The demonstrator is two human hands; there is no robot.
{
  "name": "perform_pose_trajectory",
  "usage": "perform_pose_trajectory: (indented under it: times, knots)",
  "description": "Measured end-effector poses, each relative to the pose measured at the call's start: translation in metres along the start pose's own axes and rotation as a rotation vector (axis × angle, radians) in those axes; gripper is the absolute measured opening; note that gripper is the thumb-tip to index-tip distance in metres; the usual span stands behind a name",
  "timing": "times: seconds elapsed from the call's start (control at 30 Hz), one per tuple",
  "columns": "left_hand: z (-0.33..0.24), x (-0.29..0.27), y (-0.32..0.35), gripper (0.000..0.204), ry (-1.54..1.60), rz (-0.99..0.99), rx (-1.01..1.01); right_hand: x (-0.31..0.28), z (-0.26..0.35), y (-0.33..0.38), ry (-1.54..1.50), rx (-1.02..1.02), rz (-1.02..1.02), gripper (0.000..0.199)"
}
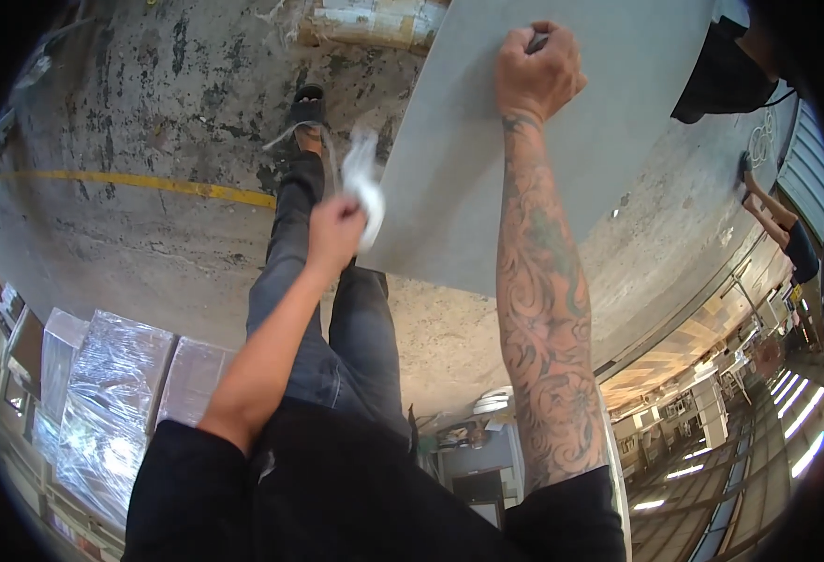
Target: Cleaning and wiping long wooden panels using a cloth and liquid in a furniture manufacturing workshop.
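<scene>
Head view puts a blurred white wad [369, 195], long axis near to far, right of the left hand's [334, 232] gripping fingers, by the grey board's [459, 187] left edge; the farther right hand [540, 77] clenches a small dark thing [537, 43].

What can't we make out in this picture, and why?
All in the head view:
White bundle in the left hand: blurred, material unclear.
Dark object: mostly hidden inside the right hand.
Near person, upper right: cut off by the dark rim.
Wrapped stack: contents hidden by shiny film.
</scene>
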State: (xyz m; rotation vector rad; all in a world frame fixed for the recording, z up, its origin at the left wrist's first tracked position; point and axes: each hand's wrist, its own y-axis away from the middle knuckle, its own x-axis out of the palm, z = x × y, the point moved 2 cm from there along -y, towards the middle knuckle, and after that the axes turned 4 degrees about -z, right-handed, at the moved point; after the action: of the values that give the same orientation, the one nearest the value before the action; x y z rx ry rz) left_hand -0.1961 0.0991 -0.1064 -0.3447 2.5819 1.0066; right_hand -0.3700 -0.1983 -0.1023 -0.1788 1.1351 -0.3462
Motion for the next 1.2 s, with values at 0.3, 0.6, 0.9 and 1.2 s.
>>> perform_pose_trajectory:
  times: [0.3,0.6,0.9,1.2]
  knots:
    - [-0.096,0.020,-0.104,0.019,0.338,-0.174,-0.005,-0.003,0.013,-0.004,-0.019,0.035,0.086,0.020]
    - [0.054,-0.007,0.061,0.009,0.042,-0.104,0.026,-0.009,0.014,-0.004,-0.016,0.041,0.082,0.021]
    - [-0.087,0.025,-0.104,0.021,0.356,-0.253,0.252,-0.016,0.025,0.004,-0.006,0.055,0.111,0.024]
    - [0.020,0.032,0.020,0.018,0.255,-0.172,0.054,-0.022,0.015,-0.008,0.013,0.030,0.077,0.025]
